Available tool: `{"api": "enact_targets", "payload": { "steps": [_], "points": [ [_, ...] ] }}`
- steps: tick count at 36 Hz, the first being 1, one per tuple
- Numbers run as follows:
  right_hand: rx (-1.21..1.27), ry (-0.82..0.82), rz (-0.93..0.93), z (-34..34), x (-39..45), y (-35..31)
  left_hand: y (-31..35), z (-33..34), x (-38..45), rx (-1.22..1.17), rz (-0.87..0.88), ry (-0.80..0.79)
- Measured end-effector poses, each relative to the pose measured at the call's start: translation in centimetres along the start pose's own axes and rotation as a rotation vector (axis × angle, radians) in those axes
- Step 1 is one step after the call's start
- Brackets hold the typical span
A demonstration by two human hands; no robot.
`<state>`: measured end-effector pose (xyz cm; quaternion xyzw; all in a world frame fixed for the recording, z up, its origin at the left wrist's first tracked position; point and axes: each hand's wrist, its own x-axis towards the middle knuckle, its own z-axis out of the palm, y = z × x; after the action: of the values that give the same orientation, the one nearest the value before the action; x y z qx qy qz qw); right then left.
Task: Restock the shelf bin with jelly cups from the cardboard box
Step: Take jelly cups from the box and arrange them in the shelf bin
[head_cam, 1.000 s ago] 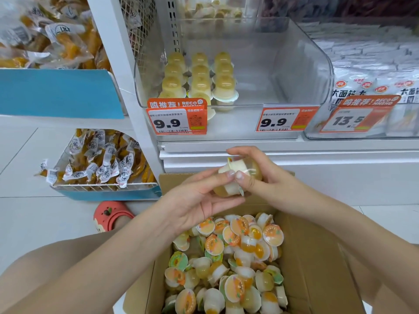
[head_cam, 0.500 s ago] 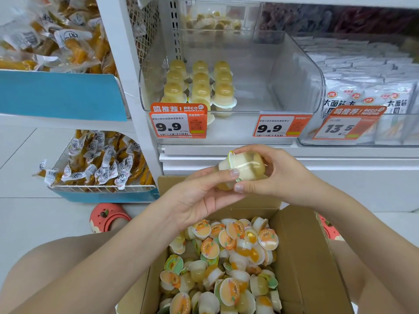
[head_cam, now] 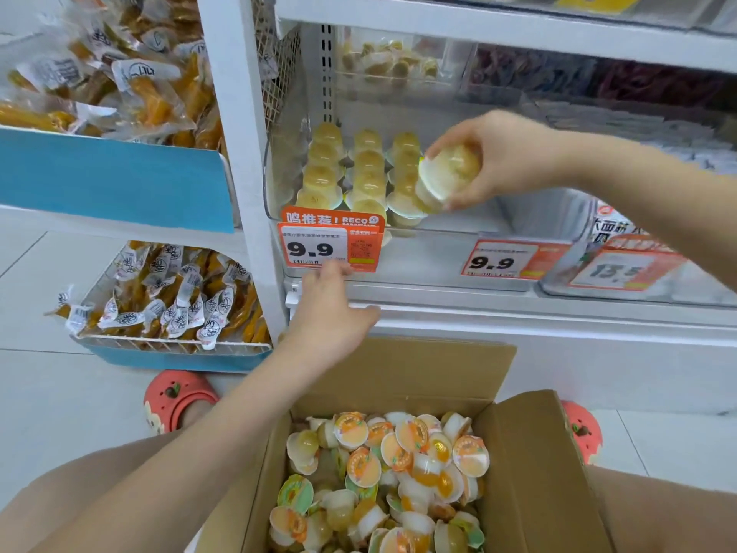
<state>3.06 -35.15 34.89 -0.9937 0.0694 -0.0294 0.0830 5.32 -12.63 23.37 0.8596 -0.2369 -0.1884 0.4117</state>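
Over shelf bin: right hand gripping jelly cups

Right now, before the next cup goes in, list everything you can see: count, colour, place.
clear plastic shelf bin: one, middle shelf.
yellow jelly cups in rows: three rows, left part of bin.
held yellow jelly cup: one, over bin.
brown cardboard box: one, open, on floor.
loose orange-lidded jelly cups: many, in box.
orange price tags: three; two read 9.9, on bin fronts.
wrapped orange snack sticks: many, blue trays at left.
pink clogs: two, beside box.
right hand: grips held cup.
left hand: empty, below left tag.
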Motion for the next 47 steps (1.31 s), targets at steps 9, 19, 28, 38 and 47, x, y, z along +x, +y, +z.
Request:
{"api": "enact_targets", "payload": {
  "steps": [9,19,28,38,47],
  "points": [
    [-0.136,-0.220,-0.197,4.0,3.3,0.4,-0.6,-0.6,1.5,0.043,0.018,0.022],
    [-0.125,-0.323,-0.196,5.9,3.5,1.0,-0.8,-0.4,1.5,0.040,0.042,0.027],
    [-0.116,-0.384,-0.189,6.1,3.7,0.9,-1.0,-0.2,1.5,0.042,0.044,0.027],
    [0.007,-0.083,-0.130,2.5,-1.0,1.8,-1.4,0.4,0.8,0.073,0.074,0.020],
    [0.308,0.306,-0.160,10.0,-13.6,-0.7,-6.5,5.4,-1.9,0.274,0.076,-0.109]
  ]
}}
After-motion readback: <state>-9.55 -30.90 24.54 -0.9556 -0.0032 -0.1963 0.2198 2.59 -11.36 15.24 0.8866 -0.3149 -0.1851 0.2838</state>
